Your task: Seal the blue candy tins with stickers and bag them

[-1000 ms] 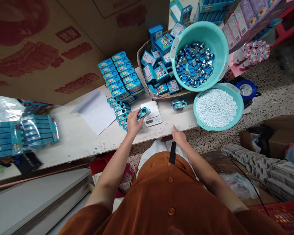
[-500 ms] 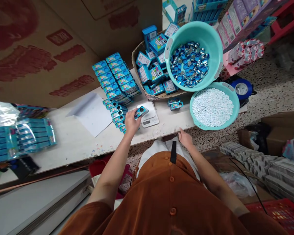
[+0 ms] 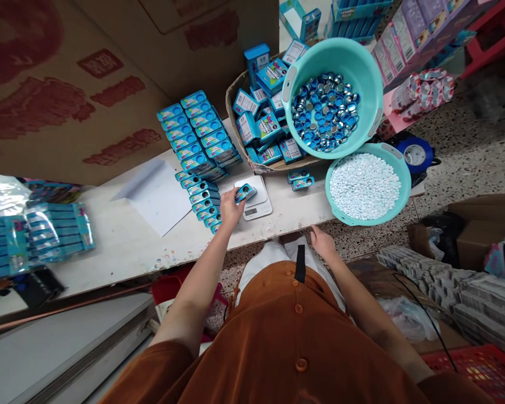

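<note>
My left hand (image 3: 231, 209) is closed on a small blue candy container (image 3: 244, 193) with a dark round opening in its top. It sits on or just above the plate of the white kitchen scale (image 3: 260, 209); contact is hard to tell. To the left of that hand stands a row of similar containers with round openings (image 3: 206, 205). My right hand (image 3: 323, 243) is by the table's front edge, holding nothing, its fingers slightly apart. Two more blue containers (image 3: 303, 183) stand right of the scale. A turquoise basin holds white candies (image 3: 364, 185).
Another turquoise basin (image 3: 372, 73) with blue-and-silver caps rests over a carton (image 3: 231, 106) of blue boxes. Stacked blue packs (image 3: 197, 132) stand against a big cardboard box (image 3: 122, 56). White paper (image 3: 155, 196) and wrapped packs (image 3: 61, 230) lie leftward.
My left hand has moved slightly right with the blue candy container, further over the scale. My right hand has shifted slightly right and down, its fingers looser.
</note>
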Available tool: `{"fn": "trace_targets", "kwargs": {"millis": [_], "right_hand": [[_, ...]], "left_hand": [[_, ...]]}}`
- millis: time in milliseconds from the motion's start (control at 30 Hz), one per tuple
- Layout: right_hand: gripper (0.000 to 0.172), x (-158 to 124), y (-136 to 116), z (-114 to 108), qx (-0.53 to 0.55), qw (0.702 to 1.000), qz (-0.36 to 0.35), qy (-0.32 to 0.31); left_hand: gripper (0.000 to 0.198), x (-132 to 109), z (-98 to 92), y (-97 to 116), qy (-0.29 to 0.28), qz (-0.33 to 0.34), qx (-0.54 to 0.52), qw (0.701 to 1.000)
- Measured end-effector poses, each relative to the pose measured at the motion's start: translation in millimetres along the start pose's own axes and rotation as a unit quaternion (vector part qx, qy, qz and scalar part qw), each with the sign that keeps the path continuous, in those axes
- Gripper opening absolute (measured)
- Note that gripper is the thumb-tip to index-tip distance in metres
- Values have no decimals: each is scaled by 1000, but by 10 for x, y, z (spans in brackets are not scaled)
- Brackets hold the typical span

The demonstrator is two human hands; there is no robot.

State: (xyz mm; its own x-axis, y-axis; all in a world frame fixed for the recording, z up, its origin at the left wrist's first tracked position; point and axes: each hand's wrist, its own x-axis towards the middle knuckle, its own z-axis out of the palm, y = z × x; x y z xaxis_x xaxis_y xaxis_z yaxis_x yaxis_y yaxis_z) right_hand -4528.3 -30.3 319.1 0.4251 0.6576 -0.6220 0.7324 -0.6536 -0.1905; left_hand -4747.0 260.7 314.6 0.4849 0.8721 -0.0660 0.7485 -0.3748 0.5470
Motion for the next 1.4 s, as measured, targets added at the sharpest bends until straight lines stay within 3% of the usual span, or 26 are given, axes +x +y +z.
{"fn": "trace_targets", "kwargs": {"millis": [200, 333, 500, 667, 767, 900, 1200, 1400], "right_hand": [[46, -92, 79, -52, 34, 999, 5, 9], [43, -87, 210, -192, 97, 987, -42, 120], [40, 193, 570, -562, 138, 935, -53, 323], [45, 589, 900, -860, 82, 910, 1, 406], [54, 760, 995, -862, 62, 905, 45, 418], [59, 913, 1030, -747, 58, 920, 36, 386], [63, 1035, 1006, -673, 53, 934, 27, 351], [53, 1161, 1039, -645, 47, 946, -3, 320]], "left_hand": [[52, 102, 94, -44, -15, 3, -10, 1000], [72, 28, -43, -37, 24, 18, 11, 999], [53, -431, -310, 99, 109, 4, 21, 994], [34, -1124, -344, 319, 102, -39, -6, 994], [29, -1470, -280, 422, 67, -61, -34, 995], [27, -1713, -230, 502, 30, -92, -57, 994], [25, -1718, -230, 539, 40, -118, -64, 990], [23, -1704, -182, 592, 39, -107, -70, 991]]}}
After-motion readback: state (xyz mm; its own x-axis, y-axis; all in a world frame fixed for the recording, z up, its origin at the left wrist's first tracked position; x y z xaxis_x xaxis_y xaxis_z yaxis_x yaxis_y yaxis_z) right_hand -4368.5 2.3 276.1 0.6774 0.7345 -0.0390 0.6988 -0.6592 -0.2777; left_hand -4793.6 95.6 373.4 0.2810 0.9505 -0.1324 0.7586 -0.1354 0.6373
